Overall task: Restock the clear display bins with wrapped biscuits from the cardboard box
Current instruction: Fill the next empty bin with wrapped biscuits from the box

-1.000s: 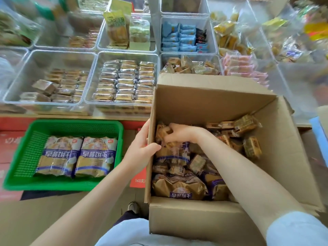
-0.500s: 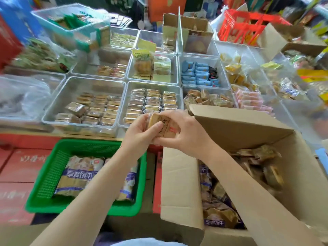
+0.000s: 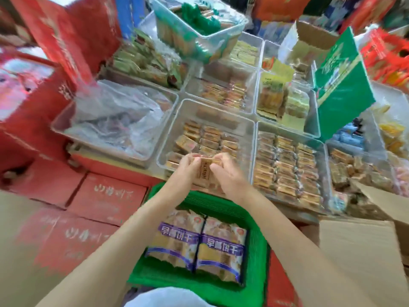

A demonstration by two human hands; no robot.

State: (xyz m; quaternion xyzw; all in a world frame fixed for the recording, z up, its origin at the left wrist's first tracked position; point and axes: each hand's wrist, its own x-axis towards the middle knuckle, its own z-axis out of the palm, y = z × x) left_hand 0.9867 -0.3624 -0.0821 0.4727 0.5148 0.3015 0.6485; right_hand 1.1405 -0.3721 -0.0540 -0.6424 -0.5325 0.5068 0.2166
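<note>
— What did the biscuits point(image 3: 204, 173) look like?
— A small tan wrapped bundle, held between both hands over the front edge of the middle clear bin point(image 3: 174, 127). The left hand point(image 3: 188, 166) pinched its left end and the right hand point(image 3: 225, 173) its right end, fingers curled round the wrapper. The picture was smeared by motion, so I could not tell how many pieces were in the bundle.
— Any writing on it?
— A dark vertical stamp on the wrapper, too blurred to read. The two packets point(image 3: 197, 247) in the green basket point(image 3: 256, 262), below the wrists, bore large white characters on a purple band (upside down from that view).
— And round about?
— The bin under the hands held rows of similar tan packs towards its right side and back. The next bin point(image 3: 324, 165) to the right was packed with rows. To the left, a bin held a crumpled clear bag point(image 3: 115, 120). Red cartons point(image 3: 106, 196) with white characters were stacked at the lower left. The box point(image 3: 358, 251) showed at the right edge, flaps open. A green carton point(image 3: 340, 85) leaned over the back bins at the right.
</note>
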